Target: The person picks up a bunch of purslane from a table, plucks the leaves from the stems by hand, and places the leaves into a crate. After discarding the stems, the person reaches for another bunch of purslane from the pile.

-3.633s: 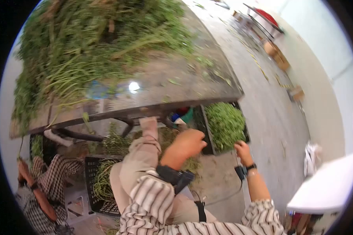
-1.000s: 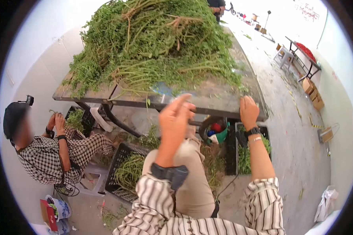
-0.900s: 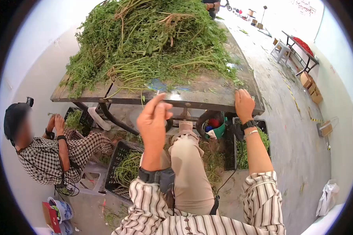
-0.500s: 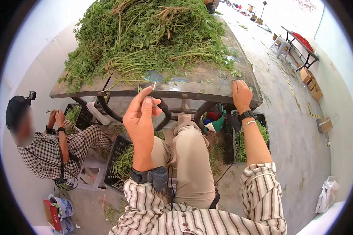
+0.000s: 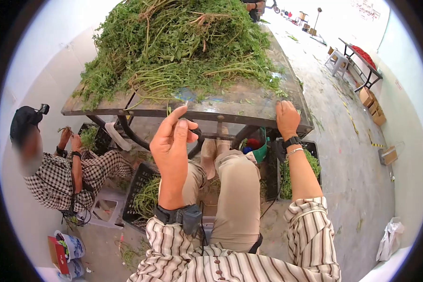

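Green stems with small leaves make a big heap on the table, and the heap fills most of it from the far end down to near the front edge.

The left hand is up in the air in front of the front edge, not touching the table. Its thumb and first finger are pinched together at the tip, close to a thin pale stem that sticks up there. I cannot tell if the pinch really has that stem. The right hand lies flat on the front right corner of the table, fingers spread, holding nothing.

To do this bit well, I think the left hand should take only a few stems from the near side of the heap, low down by the cut ends, and pull slowly so the rest do not slide off. The right hand on the corner can keep the person steady. Loose bits lie close to the edge and could drop.

Black crates with more greens sit on the floor under the table, one on each side of the person's knees. Another person in a checked shirt sits by the left side, working on stems.

No words or labels can be read anywhere; the box on the floor at the lower left is too small to make out.
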The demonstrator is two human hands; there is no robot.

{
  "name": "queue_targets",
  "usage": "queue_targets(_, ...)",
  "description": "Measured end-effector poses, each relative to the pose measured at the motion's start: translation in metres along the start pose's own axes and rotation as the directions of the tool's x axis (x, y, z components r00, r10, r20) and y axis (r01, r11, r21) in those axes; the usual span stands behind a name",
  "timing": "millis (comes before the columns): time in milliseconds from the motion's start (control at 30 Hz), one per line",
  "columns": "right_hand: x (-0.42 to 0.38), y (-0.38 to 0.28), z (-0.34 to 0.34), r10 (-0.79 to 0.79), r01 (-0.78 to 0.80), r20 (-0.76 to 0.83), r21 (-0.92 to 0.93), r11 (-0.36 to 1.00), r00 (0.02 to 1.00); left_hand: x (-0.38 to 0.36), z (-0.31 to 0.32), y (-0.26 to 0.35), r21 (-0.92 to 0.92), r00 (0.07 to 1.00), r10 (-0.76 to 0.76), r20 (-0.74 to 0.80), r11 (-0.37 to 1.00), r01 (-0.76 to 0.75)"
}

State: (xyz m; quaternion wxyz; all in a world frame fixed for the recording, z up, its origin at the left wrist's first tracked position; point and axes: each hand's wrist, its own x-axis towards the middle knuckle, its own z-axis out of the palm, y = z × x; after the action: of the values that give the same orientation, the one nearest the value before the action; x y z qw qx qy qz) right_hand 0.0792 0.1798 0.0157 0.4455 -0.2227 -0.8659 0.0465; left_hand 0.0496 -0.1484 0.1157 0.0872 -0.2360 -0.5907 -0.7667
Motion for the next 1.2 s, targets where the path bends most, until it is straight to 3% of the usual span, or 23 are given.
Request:
queue_targets(700,0.001,-0.005,-0.001,-0.011,0.011,-0.026,-0.014,1.000,1.000,0.011,-0.001,0.004,-0.024,0.997,0.017,0.071,1.000,-0.016)
queue_targets(900,0.001,-0.009,-0.008,-0.110,0.108,-0.035,-0.059,0.992,0.993,0.009,0.000,0.002,-0.004,0.997,-0.056,0.058,0.998,0.056)
queue_targets(1000,-0.001,-0.006,-0.004,-0.011,0.012,-0.043,0.029,0.999,0.999,0.013,-0.001,-0.003,-0.037,0.995,-0.087,0.057,0.995,0.089)
queue_targets(1200,-0.002,-0.008,-0.010,-0.029,0.030,-0.059,0.021,0.999,0.998,0.037,0.003,-0.009,-0.071,0.999,-0.033,0.036,0.997,0.036)
